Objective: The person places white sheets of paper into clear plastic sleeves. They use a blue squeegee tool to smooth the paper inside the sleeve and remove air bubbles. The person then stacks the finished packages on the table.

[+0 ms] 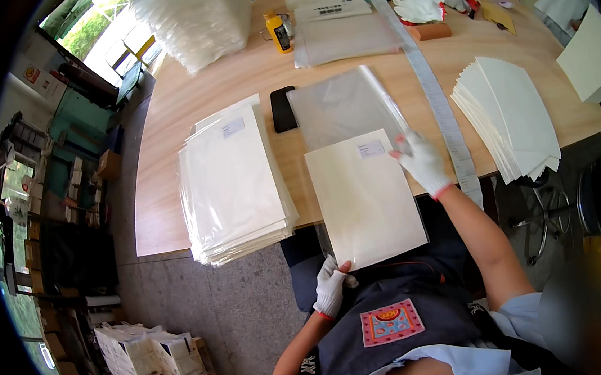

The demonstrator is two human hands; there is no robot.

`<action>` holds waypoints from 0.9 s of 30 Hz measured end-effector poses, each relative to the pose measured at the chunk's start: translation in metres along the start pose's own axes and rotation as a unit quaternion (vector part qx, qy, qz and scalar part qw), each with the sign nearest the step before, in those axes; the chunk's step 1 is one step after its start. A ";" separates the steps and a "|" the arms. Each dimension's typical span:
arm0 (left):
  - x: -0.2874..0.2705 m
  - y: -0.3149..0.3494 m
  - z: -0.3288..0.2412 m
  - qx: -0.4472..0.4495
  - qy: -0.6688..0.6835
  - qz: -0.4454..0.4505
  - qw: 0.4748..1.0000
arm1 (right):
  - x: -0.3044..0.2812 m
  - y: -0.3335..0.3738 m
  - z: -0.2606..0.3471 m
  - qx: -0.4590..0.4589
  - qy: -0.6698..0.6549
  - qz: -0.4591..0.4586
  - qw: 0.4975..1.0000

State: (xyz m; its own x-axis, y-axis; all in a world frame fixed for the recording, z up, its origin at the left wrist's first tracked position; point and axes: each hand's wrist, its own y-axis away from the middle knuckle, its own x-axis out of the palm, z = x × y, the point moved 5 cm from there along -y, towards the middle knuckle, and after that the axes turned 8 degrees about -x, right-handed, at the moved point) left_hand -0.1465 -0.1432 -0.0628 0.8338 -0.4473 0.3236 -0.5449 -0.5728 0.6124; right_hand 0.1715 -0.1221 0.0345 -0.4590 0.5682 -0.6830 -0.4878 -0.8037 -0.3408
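A cream sheet or thin pad of paper [367, 206] with a small label near its top lies across the table's front edge and my lap. Clear plastic shows along its sides, like a bag around it. My left hand [330, 289], in a white fingertip-less glove, pinches its lower left corner. At its upper right edge is my right hand [422, 161], gloved alike, thumb and fingers apart and touching the edge beside the label. Just beyond lies a stack of clear plastic bags [343, 107]. To the left stands a pile of bagged cream sheets [231, 176], labelled on top.
A black phone [283, 109] lies between pile and bags. A long printed paper strip [433, 95] runs down the table. At right are fanned cream sheets [514, 116]. Farther back are a yellow bottle [277, 32], a plastic-wrapped bundle [190, 21], white gloves [419, 7] and another person [561, 0].
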 end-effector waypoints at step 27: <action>-0.219 0.036 -0.194 0.388 -0.012 -0.392 0.834 | 0.119 0.015 0.174 0.027 -0.339 0.314 0.887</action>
State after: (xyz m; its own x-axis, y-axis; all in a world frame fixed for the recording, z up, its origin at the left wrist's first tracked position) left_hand -0.3318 0.0677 0.0285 0.9639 0.2653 0.0237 0.2659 -0.9637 -0.0251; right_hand -0.0196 -0.0354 0.0611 -0.9843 0.0026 -0.1762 -0.0050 -0.9999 0.0131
